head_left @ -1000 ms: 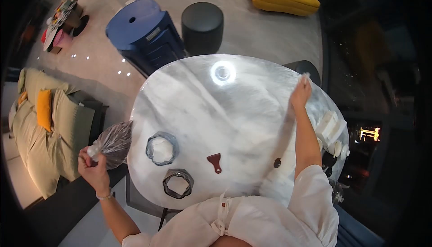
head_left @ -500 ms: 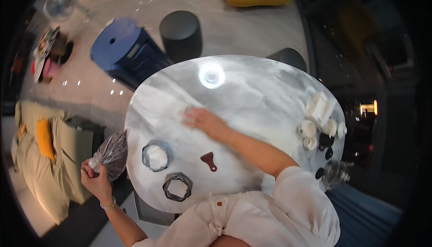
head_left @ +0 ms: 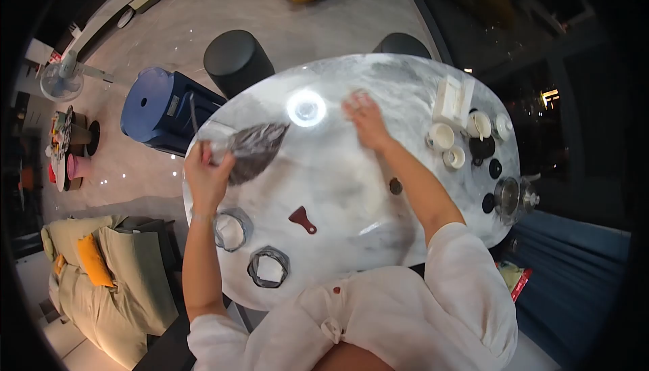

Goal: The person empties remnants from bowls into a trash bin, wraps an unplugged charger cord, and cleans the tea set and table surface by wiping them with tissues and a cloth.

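My left hand is closed around the gathered neck of a dark, see-through plastic bag, which hangs over the left part of the marbled table. My right hand reaches across the far middle of the table, its fingers stretched out and somewhat blurred; nothing shows in it. Between my arms lies a dark red scraper. Two round containers with grey plastic at their rims and white inside, one partly behind my left forearm, the other nearer me, stand at the left.
White cups, a white holder, black lids and a glass pot crowd the table's right side. A small dark disc lies beside my right forearm. Beyond the table stand a blue stool and a dark round stool.
My left hand has brought the bag from beyond the table's left edge to above the tabletop. My right hand has moved away to the far right. The view has shifted.
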Action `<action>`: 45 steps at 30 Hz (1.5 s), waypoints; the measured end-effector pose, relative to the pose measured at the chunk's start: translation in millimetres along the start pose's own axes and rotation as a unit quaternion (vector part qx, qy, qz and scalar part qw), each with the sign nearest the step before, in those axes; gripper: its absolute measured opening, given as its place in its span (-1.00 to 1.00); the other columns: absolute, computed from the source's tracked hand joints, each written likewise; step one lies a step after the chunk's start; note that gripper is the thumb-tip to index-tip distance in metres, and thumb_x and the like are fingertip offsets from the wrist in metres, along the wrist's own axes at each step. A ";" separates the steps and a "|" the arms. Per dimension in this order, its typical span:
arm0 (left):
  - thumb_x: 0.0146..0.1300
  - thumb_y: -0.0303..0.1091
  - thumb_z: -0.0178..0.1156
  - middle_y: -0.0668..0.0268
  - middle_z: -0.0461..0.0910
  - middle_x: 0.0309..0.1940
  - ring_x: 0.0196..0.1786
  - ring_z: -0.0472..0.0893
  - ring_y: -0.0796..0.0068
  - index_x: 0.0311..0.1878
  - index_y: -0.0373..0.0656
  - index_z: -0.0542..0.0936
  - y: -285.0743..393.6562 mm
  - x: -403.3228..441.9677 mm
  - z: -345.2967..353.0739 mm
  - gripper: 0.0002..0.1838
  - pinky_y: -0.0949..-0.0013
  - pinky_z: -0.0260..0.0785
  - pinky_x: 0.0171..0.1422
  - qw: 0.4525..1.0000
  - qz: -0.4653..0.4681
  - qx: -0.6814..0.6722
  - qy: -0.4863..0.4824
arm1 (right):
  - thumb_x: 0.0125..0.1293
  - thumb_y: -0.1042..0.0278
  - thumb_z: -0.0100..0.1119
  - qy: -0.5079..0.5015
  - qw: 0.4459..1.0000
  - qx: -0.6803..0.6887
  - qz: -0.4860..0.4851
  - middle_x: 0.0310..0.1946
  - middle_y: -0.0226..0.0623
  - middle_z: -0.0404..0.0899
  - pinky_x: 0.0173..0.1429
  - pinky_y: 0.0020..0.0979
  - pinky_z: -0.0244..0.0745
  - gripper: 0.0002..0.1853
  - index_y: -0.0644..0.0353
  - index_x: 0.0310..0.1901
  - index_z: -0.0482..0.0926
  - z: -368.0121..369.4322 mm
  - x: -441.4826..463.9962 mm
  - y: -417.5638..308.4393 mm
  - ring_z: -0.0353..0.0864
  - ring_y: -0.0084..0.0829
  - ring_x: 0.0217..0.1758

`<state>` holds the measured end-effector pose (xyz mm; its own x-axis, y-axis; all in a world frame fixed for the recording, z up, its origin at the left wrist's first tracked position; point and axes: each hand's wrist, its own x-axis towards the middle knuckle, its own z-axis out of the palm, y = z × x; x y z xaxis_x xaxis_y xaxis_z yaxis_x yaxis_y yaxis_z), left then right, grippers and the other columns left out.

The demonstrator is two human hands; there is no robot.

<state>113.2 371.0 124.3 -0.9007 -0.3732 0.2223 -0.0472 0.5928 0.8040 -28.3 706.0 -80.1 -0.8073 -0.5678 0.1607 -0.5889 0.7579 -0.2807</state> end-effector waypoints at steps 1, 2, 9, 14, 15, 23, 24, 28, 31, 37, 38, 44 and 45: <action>-0.11 -0.40 0.28 0.43 0.12 -0.63 -0.53 0.18 0.68 -0.55 -0.21 0.22 -6.1 5.3 16.8 -0.65 0.51 0.08 -0.49 1.000 0.027 0.007 -0.003 | 0.11 0.55 -0.07 -0.021 0.998 0.049 -0.032 0.41 -0.18 0.01 0.43 -0.05 -0.15 -0.37 -0.06 0.30 0.27 -5.5 -4.8 -28.8 -0.12 -0.05 0.48; -0.11 -0.40 0.28 0.41 0.13 -0.64 -0.53 0.18 0.65 -0.56 -0.20 0.19 -8.1 10.9 33.7 -0.62 0.49 0.08 -0.49 1.000 0.019 0.002 -0.007 | 0.11 0.57 -0.08 -0.035 0.992 0.099 -0.072 0.42 -0.20 0.00 0.43 -0.08 -0.15 -0.35 -0.06 0.30 0.26 -1.6 -15.0 -54.7 -0.14 -0.08 0.49; -0.15 -0.39 0.31 0.19 0.30 -0.66 -0.59 0.28 0.26 -0.58 -0.20 0.21 -22.7 5.3 105.6 -0.62 0.28 0.20 -0.45 0.992 0.041 0.115 -0.003 | 0.01 0.67 -0.01 -0.179 0.942 0.193 -0.208 0.45 -0.44 -0.07 0.48 -0.15 -0.17 -0.22 -0.08 0.34 0.19 -24.9 -151.6 -132.8 -0.20 -0.24 0.51; -0.16 -0.33 0.41 0.12 0.42 -0.58 -0.49 0.43 0.10 -0.50 -0.24 0.38 -33.8 -25.2 117.6 -0.64 0.20 0.29 -0.36 0.980 -0.011 0.197 0.023 | 0.09 0.62 -0.04 -0.150 0.946 0.194 -0.214 0.41 -0.38 0.02 0.48 -0.28 -0.10 -0.33 -0.02 0.31 0.23 -19.8 -173.4 -113.5 -0.07 -0.33 0.48; -0.16 -0.33 0.41 0.12 0.42 -0.58 -0.49 0.43 0.10 -0.50 -0.24 0.38 -28.3 -31.9 115.8 -0.64 0.20 0.29 -0.36 0.978 -0.009 0.206 0.027 | 0.11 0.60 -0.05 -0.112 0.956 0.189 -0.196 0.40 -0.35 0.05 0.47 -0.28 -0.10 -0.35 0.02 0.30 0.24 -12.0 -157.9 -102.7 -0.06 -0.32 0.48; -0.19 -0.33 0.41 0.05 0.43 -0.39 -0.30 0.43 0.01 -0.43 -0.33 0.42 -8.3 -162.9 110.4 -0.62 0.12 0.29 -0.19 0.974 -0.063 0.218 -0.018 | 0.09 0.65 -0.15 0.029 0.997 0.069 -0.019 0.38 -0.23 0.09 0.45 -0.17 -0.12 -0.38 0.06 0.27 0.29 -17.6 -84.0 -48.7 -0.03 -0.18 0.46; -0.19 -0.29 0.41 0.03 0.44 -0.39 -0.30 0.44 0.02 -0.47 -0.32 0.44 -19.4 -179.5 118.3 -0.63 0.11 0.30 -0.19 0.970 -0.092 0.223 -0.021 | 0.09 0.65 -0.15 0.004 0.995 0.080 -0.065 0.38 -0.23 0.08 0.45 -0.16 -0.11 -0.38 0.05 0.26 0.31 -19.9 -100.7 -68.3 -0.04 -0.16 0.46; -0.10 -0.29 0.33 -0.03 0.43 -0.27 -0.13 0.41 0.00 -0.40 -0.35 0.50 -21.1 -193.7 138.2 -0.68 0.14 0.31 -0.01 0.951 -0.146 0.266 -0.064 | 0.08 0.62 -0.06 -0.094 0.970 0.177 -0.137 0.39 -0.34 0.09 0.47 -0.18 -0.11 -0.40 0.01 0.22 0.36 -30.2 -170.5 -122.7 -0.09 -0.25 0.48; -0.07 -0.34 0.30 -0.05 0.40 -0.17 -0.07 0.39 0.00 -0.40 -0.34 0.47 -21.0 -188.1 143.3 -0.72 0.12 0.29 0.03 0.953 -0.158 0.255 -0.035 | 0.06 0.63 -0.05 -0.158 0.955 0.188 -0.165 0.39 -0.35 0.07 0.49 -0.19 -0.16 -0.40 0.00 0.20 0.38 -53.6 -202.4 -121.0 -0.09 -0.26 0.49; -0.19 -0.41 0.36 -0.08 0.37 -0.01 0.00 0.35 -0.08 -0.47 -0.26 0.37 -11.1 -91.4 125.9 -0.68 0.01 0.21 0.05 0.955 0.163 0.218 0.120 | 0.08 0.60 -0.03 -0.184 0.950 0.184 -0.174 0.38 -0.38 0.11 0.45 -0.20 -0.07 -0.40 -0.07 0.22 0.37 -52.5 -191.2 -110.5 -0.03 -0.29 0.47; -0.21 -0.41 0.38 -0.05 0.40 -0.05 -0.02 0.37 -0.06 -0.46 -0.26 0.39 -18.9 -72.9 123.2 -0.67 0.04 0.23 0.04 0.955 0.146 0.234 0.106 | 0.08 0.60 -0.03 -0.157 0.954 0.199 -0.161 0.37 -0.37 0.13 0.44 -0.19 -0.07 -0.40 -0.07 0.22 0.37 -44.6 -187.5 -114.2 -0.01 -0.29 0.46; -0.12 -0.50 0.23 0.07 0.47 -0.53 -0.44 0.48 0.03 -0.47 -0.28 0.39 -48.5 -26.3 131.3 -0.81 0.13 0.33 -0.32 0.977 0.083 0.197 -0.022 | -0.01 0.58 0.03 -0.025 0.972 0.212 -0.095 0.32 -0.36 0.22 0.44 -0.13 -0.08 -0.39 -0.06 0.17 0.41 -3.6 -190.8 -137.0 0.04 -0.24 0.44; -0.14 -0.52 0.21 0.09 0.42 -0.58 -0.51 0.42 0.03 -0.49 -0.30 0.36 -54.5 -24.8 133.6 -0.80 0.16 0.30 -0.37 0.980 0.124 0.151 -0.043 | -0.02 0.59 0.05 -0.018 0.971 0.217 -0.096 0.32 -0.37 0.22 0.44 -0.14 -0.09 -0.40 -0.06 0.14 0.44 -5.2 -197.3 -140.0 0.04 -0.24 0.44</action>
<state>80.4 443.3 1.3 -0.9334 -0.1367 0.3318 0.0641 0.8463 0.5289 213.2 713.6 -67.6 -0.6772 -0.7025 0.2189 -0.6515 0.4341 -0.6222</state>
